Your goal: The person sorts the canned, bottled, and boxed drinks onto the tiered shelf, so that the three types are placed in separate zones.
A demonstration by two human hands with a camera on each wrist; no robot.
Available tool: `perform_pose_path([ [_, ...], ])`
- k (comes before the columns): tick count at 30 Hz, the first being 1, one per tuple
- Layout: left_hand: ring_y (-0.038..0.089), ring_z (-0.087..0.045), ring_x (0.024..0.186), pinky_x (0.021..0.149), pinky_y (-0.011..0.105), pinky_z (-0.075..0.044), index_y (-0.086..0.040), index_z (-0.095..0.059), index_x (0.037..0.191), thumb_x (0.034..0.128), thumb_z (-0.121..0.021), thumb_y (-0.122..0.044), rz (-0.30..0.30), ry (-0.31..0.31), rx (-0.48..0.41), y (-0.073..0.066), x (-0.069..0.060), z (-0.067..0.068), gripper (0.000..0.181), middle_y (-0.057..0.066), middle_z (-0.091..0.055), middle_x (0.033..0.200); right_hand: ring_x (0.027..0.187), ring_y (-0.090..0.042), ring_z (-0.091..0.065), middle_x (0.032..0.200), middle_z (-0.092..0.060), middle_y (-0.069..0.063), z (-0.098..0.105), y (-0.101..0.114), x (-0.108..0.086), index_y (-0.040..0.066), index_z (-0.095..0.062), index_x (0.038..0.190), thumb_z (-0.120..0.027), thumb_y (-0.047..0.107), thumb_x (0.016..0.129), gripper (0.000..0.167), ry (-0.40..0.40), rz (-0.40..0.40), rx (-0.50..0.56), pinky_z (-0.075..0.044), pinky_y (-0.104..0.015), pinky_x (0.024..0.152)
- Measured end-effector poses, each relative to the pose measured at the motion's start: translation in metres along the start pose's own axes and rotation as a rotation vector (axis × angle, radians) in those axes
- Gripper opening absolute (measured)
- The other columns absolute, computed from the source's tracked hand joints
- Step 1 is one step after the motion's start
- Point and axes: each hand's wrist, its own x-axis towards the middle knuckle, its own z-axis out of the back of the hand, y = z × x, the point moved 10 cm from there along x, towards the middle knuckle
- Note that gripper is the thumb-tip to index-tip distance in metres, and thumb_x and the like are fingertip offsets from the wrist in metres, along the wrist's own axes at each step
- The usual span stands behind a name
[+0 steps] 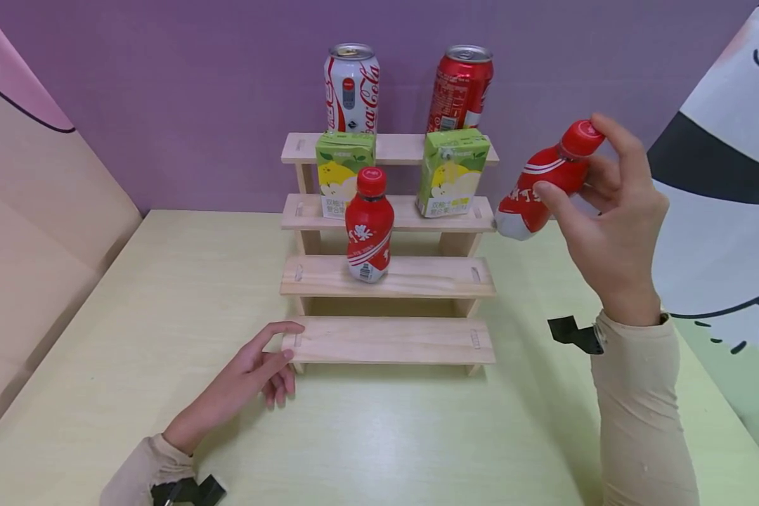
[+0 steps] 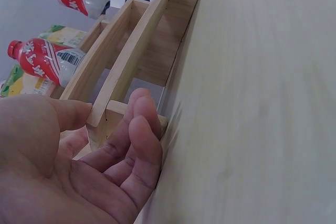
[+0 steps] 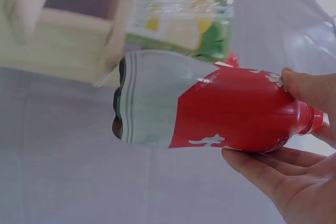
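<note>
My right hand holds a small red-and-white plastic bottle tilted in the air, right of a wooden stepped rack. Thumb and fingers grip its upper body and cap; its base points left in the right wrist view. At the rack's lowest step, my left hand grips the left end, the other fingers loosely bent beside it in the left wrist view. A matching bottle stands upright on the second step from the bottom, left of its middle.
Two green-and-yellow juice cartons, a left one and a right one, stand on the third step. Above them are a white can and a red can. A purple wall rises behind the pale table.
</note>
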Motion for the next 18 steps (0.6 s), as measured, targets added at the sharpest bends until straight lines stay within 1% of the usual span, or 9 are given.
perform_pose_path([
  [3,0.034,-0.062,0.060,0.050,0.037,-0.054,-0.020,-0.036,0.147,0.1083,-0.044,-0.023,0.000,0.000,0.001,0.000,0.000,0.000,0.039,0.024,-0.064,0.077,0.114,-0.016,-0.065,0.127,-0.067,-0.004,0.003,0.014,-0.001,0.018,-0.049,0.144,-0.075,0.005,0.087,0.065,-0.002,0.046,0.011,-0.052,-0.024,0.094],
  [10,0.033,-0.062,0.060,0.050,0.036,-0.054,-0.020,-0.036,0.147,0.1082,-0.045,-0.024,0.004,-0.002,0.007,0.002,0.000,0.000,0.040,0.023,-0.065,0.077,0.114,-0.015,-0.065,0.128,-0.067,-0.004,0.000,0.044,-0.008,0.010,-0.049,0.144,-0.076,0.001,0.085,0.066,0.032,0.124,-0.011,-0.051,-0.022,0.094],
  [14,0.033,-0.062,0.060,0.050,0.037,-0.054,-0.020,-0.036,0.146,0.1082,-0.045,-0.024,0.001,0.000,0.007,0.001,0.000,0.000,0.039,0.023,-0.064,0.077,0.115,-0.015,-0.065,0.128,-0.067,-0.005,-0.004,0.056,-0.012,0.008,-0.049,0.144,-0.077,-0.003,0.083,0.068,0.058,0.144,-0.015,-0.051,-0.022,0.094],
  [18,0.034,-0.062,0.060,0.050,0.036,-0.054,-0.021,-0.036,0.146,0.1081,-0.045,-0.024,0.004,-0.002,0.007,0.001,0.000,0.000,0.039,0.023,-0.064,0.077,0.114,-0.011,-0.064,0.127,-0.067,-0.008,-0.011,0.061,-0.016,0.008,-0.048,0.144,-0.078,-0.006,0.080,0.072,0.087,0.144,-0.023,-0.051,-0.020,0.094],
])
